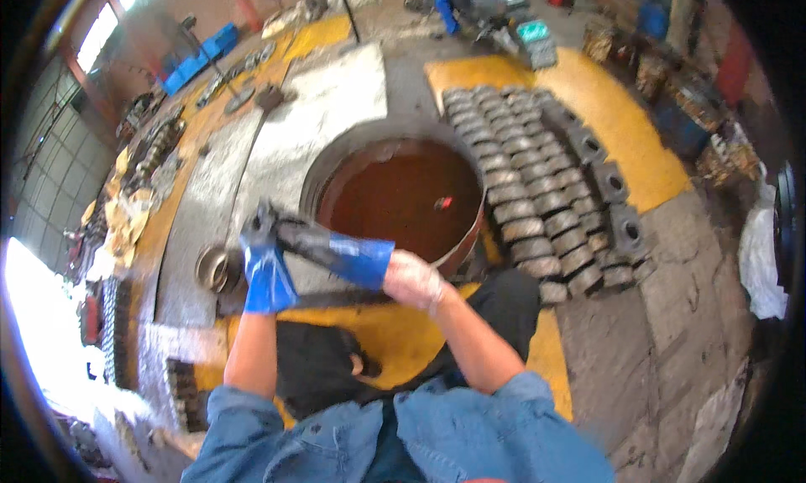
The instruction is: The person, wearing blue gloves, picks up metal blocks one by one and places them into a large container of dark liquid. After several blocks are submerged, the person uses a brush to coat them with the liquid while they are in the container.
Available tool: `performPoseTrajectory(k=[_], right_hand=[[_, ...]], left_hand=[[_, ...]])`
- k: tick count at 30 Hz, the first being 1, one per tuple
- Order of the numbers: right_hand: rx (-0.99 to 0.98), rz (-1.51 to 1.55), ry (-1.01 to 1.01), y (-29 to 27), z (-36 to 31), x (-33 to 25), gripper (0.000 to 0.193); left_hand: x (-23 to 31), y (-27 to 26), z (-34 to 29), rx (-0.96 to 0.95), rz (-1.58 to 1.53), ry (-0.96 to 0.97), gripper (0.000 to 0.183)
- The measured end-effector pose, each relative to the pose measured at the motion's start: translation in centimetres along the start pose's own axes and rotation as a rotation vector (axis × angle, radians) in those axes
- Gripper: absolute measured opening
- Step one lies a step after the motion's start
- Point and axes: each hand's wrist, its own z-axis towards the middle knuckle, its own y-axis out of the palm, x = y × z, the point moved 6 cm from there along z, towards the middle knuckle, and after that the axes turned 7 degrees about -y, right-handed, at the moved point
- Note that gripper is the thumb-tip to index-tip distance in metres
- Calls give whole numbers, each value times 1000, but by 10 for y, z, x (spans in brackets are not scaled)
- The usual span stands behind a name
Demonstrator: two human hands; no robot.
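Note:
My left hand [267, 260] wears a blue work glove with dark fingers. Its fingers are closed round the finger end of a second glove [323, 246], dark with a blue cuff, stretched across toward my right. At that cuff is my right hand [413, 280], in a thin whitish covering; its fingers are hidden, seemingly within the cuff. Just beyond both hands stands a large round metal tub [309, 181] of reddish-brown liquid, with a small red thing [443, 203] in it. A ring-shaped metal part [218, 269] lies left of my left hand.
Rows of cylindrical metal parts [525, 181] stand right of the tub, bordered by dark blocks with holes [611, 183]. A digital device with a lit green display [532, 32] stands at the far right. A white bag [760, 256] is at the right edge. Metal parts [159, 147] line the left.

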Motion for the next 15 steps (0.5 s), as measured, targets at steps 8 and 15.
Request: performPoseTrajectory(k=[8,15], right_hand=[[-272,-1180,2,45,2,-23,49],[89,-684,-94,44,2,-25,44]], left_hand=[[31,44,-48,-235,-182,159,36],[49,66,-81,-186,-43,318,32]])
